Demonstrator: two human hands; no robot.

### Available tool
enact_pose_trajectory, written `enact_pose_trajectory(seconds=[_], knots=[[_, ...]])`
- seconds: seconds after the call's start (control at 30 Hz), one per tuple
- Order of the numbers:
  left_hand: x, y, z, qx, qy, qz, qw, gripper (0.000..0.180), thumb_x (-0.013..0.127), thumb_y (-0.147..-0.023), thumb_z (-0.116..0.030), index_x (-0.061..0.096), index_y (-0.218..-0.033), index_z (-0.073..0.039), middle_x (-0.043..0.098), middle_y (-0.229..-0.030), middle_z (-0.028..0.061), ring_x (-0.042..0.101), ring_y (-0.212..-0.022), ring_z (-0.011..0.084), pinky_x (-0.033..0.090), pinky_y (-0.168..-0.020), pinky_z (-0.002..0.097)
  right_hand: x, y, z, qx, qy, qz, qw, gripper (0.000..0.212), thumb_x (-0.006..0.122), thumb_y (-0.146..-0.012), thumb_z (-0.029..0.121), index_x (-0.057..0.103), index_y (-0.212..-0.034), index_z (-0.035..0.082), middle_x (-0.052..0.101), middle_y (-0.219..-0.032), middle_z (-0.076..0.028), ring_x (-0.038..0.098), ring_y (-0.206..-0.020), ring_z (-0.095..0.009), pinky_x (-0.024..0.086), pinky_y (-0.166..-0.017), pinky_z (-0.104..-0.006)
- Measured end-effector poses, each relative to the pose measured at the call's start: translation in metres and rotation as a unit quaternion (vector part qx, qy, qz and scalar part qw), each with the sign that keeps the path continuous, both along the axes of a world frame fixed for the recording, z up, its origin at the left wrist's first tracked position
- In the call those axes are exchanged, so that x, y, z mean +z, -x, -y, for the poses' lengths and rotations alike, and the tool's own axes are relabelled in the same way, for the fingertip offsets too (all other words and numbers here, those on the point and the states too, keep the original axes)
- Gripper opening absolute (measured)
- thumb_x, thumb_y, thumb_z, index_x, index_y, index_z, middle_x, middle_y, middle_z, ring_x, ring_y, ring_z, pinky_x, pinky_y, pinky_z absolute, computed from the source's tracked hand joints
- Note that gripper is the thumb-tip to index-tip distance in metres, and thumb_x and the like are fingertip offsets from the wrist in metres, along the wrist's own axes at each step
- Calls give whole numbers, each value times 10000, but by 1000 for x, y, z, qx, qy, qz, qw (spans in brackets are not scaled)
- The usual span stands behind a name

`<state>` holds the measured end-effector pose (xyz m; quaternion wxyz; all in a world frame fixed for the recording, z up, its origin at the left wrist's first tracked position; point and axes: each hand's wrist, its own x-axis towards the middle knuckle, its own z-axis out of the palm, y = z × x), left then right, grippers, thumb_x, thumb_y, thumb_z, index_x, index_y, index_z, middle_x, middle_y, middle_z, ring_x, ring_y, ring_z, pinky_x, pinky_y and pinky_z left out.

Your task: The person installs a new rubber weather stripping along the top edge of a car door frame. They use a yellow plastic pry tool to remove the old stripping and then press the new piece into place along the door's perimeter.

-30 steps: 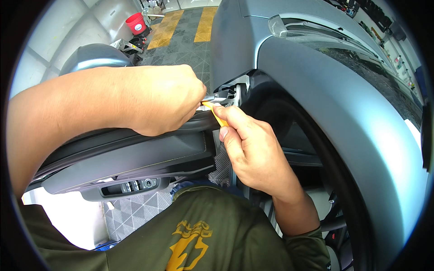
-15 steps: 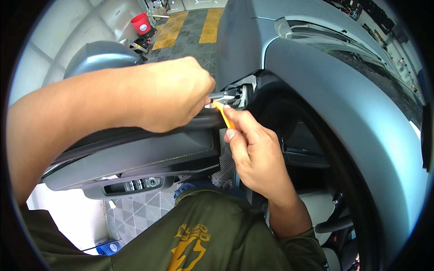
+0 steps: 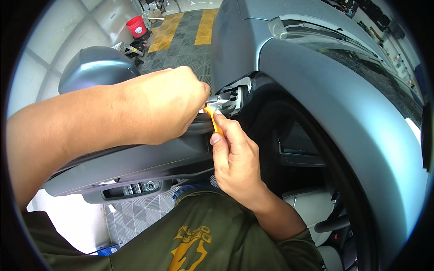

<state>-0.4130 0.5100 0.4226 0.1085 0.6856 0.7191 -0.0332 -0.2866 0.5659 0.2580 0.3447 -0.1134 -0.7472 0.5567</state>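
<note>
My right hand (image 3: 239, 158) pinches a thin orange plastic tool (image 3: 214, 121) between thumb and fingers. The tool's upper end rests by the front edge of the open car door (image 3: 135, 169), close to the metal door hinge (image 3: 233, 100). My left hand (image 3: 169, 101) reaches across the top of the door, closed, its knuckles near the hinge. Its fingertips are mostly hidden behind the hand, so what they grip cannot be made out. The blue-grey side mirror (image 3: 97, 67) stands beyond my left forearm.
To the right curve the car's roof pillar (image 3: 343, 108) and the dark door opening, with a steering wheel (image 3: 332, 224) inside. Window switches (image 3: 138, 188) sit on the door's armrest. A red bucket (image 3: 136, 27) stands on the tiled floor (image 3: 181, 49) at the far left.
My right hand has shifted left and slightly down with the orange tool. My left hand has moved slightly left and down, and more of the hinge shows. The whole view has shifted slightly.
</note>
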Motion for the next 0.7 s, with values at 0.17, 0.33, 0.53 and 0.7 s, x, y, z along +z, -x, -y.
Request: enact_pose_trajectory(seconds=[0.17,0.33,0.53,0.7], knots=[[5,-4,-1,62,32,21,997,184,563,-916,-90,624,-883,81,634,-756,263,639,-794,430,511,-734,473,-4,4,5,3,4,-17,1000,281,525,-942,-55,552,-1221,-69,612,-916,-176,614,-754,-267,501,-685,-329],[12,-8,-7,34,43,19,998,199,555,-918,-94,645,-914,83,643,-763,271,646,-800,430,517,-727,466,-6,8,12,-13,54,-37,998,277,528,-931,-59,544,-1207,-78,623,-988,-241,650,-835,-359,523,-743,-376],[12,-4,-2,37,32,39,998,205,552,-927,-96,648,-925,84,648,-791,274,647,-826,425,516,-740,465,19,-10,-13,50,13,69,996,259,452,-995,28,504,-1238,-43,610,-869,-175,602,-724,-290,502,-652,-365],[12,1,-7,55,92,26,994,266,584,-934,-157,615,-1039,85,665,-856,265,658,-867,405,512,-789,464,34,-18,-44,111,64,178,976,173,427,-1024,61,517,-1147,-22,583,-719,-29,524,-520,-71,447,-482,-240]])
